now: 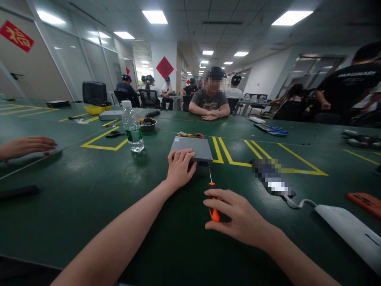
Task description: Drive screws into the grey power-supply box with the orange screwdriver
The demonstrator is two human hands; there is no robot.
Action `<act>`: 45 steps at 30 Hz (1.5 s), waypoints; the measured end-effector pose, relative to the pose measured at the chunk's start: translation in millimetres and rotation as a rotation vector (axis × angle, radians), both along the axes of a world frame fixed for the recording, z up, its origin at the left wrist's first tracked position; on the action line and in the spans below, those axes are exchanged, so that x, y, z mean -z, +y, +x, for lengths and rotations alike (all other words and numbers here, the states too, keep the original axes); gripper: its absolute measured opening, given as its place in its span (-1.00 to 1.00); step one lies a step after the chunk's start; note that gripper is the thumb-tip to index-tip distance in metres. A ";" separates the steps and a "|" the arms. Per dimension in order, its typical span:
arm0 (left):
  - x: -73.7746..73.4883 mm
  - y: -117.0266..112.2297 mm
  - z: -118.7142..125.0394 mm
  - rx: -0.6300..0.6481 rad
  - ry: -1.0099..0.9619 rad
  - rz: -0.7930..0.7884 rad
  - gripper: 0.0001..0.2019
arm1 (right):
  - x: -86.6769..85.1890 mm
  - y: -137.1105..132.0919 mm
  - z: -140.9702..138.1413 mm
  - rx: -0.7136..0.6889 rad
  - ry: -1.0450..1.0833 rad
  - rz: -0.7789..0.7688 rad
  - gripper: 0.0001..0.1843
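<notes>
A grey metal computer power supply [198,147] lies on the green table in front of me, its socket side facing me and coloured wires behind it. My left hand [181,165] grips its near left part, fingers over the top and thumb at the front side. My right hand [232,210] holds a screwdriver [214,215] loosely by its orange and black handle, between fingertips and thumb. The screwdriver's shaft points away from me, its tip at the near right corner of the power supply. Whether the tip sits in a screw is too small to tell.
A water bottle [133,131] stands left of the power supply, before a metal bowl [148,124]. A blurred phone-like device [272,178] is cabled to a white power bank [348,226] at right. Another person's hand [28,147] rests at left; a person [210,97] sits opposite.
</notes>
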State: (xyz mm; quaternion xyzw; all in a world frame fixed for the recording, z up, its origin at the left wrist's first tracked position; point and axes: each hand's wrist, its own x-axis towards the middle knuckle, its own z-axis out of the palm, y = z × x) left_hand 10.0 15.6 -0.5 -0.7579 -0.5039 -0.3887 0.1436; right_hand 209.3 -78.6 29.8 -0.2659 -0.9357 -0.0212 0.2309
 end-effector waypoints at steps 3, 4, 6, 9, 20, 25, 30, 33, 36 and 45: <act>0.0 -0.4 -0.4 0.001 0.000 -0.002 -0.76 | -3.2 -2.2 -1.1 0.018 -0.007 -0.146 -0.58; 0.0 -0.4 -0.4 0.001 -0.001 -0.002 -0.76 | -3.6 -2.7 -1.7 0.023 -0.008 -0.164 -0.58; 0.1 -0.4 -0.1 0.001 -0.004 0.000 -0.76 | -2.4 -2.7 -2.8 0.026 -0.010 -0.133 -0.61; 0.5 0.1 0.4 0.002 -0.007 0.006 -0.75 | 2.7 -0.5 -3.7 0.012 0.019 0.013 -0.71; 1.7 1.3 0.4 0.001 -0.005 0.030 -0.76 | -2.3 -6.5 -4.7 0.051 -0.059 -0.120 -0.63; 1.5 1.0 0.7 -0.001 -0.011 0.025 -0.76 | 7.0 -1.4 -6.9 0.025 0.033 0.088 -0.72; 1.2 1.1 0.5 0.003 -0.013 0.020 -0.77 | 11.2 -1.7 -5.1 0.053 0.117 0.104 -0.70; 0.6 0.6 0.4 0.004 -0.009 0.017 -0.76 | 8.1 -4.4 -5.3 0.044 0.014 0.035 -0.65; 0.5 0.4 0.3 -0.003 -0.006 0.013 -0.76 | 6.9 -3.6 -6.9 0.017 -0.009 0.121 -0.66; 1.5 0.9 0.3 -0.006 -0.007 0.018 -0.75 | 7.5 -1.4 -6.8 0.048 0.136 0.142 -0.68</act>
